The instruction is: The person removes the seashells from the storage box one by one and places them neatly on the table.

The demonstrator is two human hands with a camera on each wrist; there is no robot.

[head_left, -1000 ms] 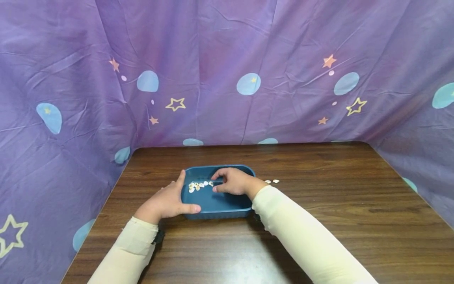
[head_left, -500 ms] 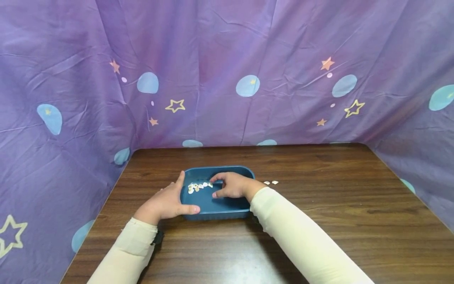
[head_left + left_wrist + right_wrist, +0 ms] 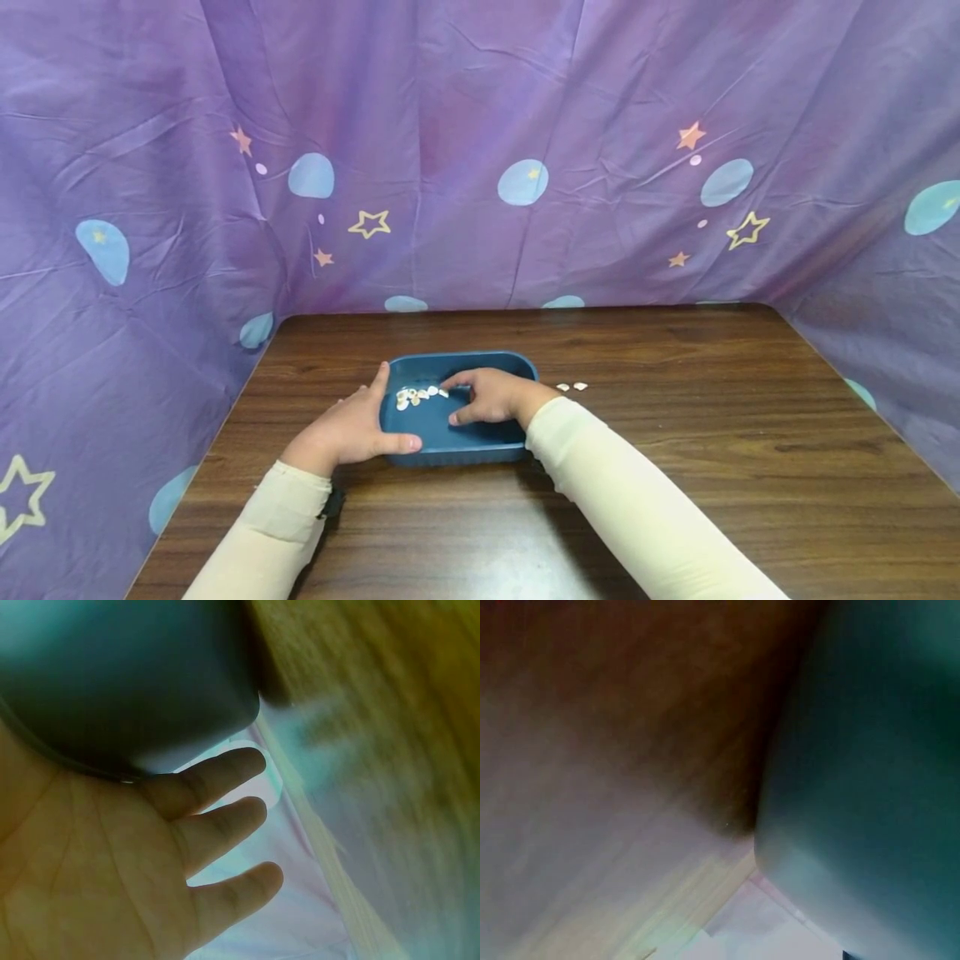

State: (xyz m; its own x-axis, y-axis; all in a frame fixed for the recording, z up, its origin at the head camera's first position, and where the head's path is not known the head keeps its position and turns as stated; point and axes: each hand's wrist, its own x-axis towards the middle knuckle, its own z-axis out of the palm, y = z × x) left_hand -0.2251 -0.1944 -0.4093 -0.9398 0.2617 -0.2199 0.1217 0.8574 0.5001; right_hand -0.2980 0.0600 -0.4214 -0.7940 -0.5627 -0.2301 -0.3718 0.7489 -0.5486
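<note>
A blue rectangular tub (image 3: pixel 457 457) stands on the table. Inside it, small white and tan seashells (image 3: pixel 415 397) lie in a cluster toward the left end, with a short row trailing right. My left hand (image 3: pixel 347 427) rests against the tub's left end, thumb on the near rim and index finger along the left edge; in the left wrist view the fingers (image 3: pixel 225 832) are straight and spread beneath the tub's side. My right hand (image 3: pixel 491 396) reaches into the tub, thumb and index finger apart, the index fingertip at the rightmost shell. Whether it touches that shell I cannot tell.
Two more shells (image 3: pixel 572 387) lie on the wooden table (image 3: pixel 712 433), just right of the tub. A purple curtain (image 3: pixel 450 150) with stars and blue spots hangs behind and along the sides. In the right wrist view, the tub's wall (image 3: pixel 870 787) fills the right side.
My right index fingertip and thumb have spread apart, and the thumb has come lower in the tub. The left hand stays at the tub's end. The camera view shifts slightly.
</note>
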